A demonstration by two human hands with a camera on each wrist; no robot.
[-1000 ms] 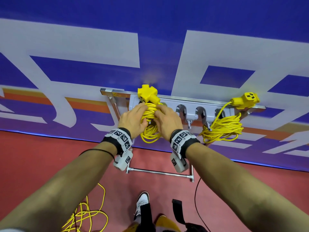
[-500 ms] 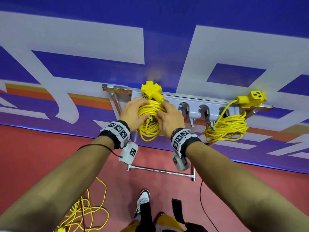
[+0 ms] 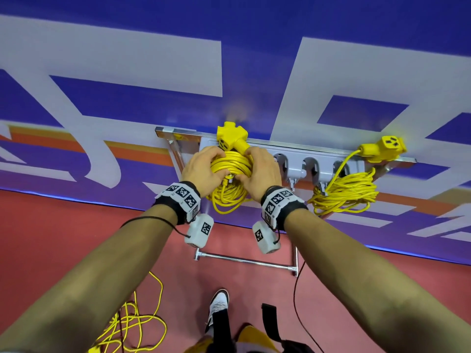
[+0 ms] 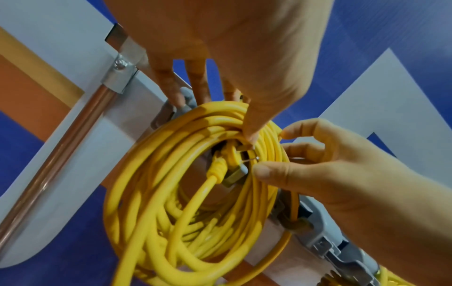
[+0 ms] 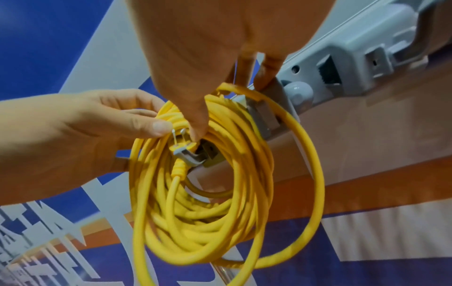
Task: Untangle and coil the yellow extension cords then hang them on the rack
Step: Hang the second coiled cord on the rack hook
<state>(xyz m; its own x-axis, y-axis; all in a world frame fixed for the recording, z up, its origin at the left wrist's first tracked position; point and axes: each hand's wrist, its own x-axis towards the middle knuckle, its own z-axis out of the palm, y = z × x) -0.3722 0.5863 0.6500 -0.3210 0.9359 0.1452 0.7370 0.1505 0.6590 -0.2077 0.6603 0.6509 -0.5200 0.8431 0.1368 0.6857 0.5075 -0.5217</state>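
Both hands work at a coiled yellow extension cord (image 3: 230,169) that hangs on the leftmost hook of the grey rack (image 3: 295,159), in the middle of the head view. The left hand (image 3: 204,170) grips the left side of the coil, its fingers (image 4: 171,85) curled over the top of the loops and its thumb pressed down on the strands near the centre. The right hand (image 3: 260,171) holds the right side, fingers curled round the strands with the thumb tip close to the yellow plug (image 4: 229,156), whose two metal prongs stick out inside the coil; whether the thumb touches the prongs I cannot tell. The plug sits against the grey hook tip (image 5: 189,154) at the coil's centre. Above the hands, the cord's yellow three-way socket head (image 3: 230,136) rests on top of the rack rail.

At the right end of the rack a second yellow coil (image 3: 344,192) hangs, its socket end (image 3: 384,149) lying on the rail at the upper right. At the lower left of the head view, a loose tangle of yellow cord (image 3: 132,324) lies on the red floor (image 3: 76,225). A blue banner with white lettering (image 3: 229,47) fills the wall behind the rack. A white shoe (image 3: 218,304) shows at the bottom centre
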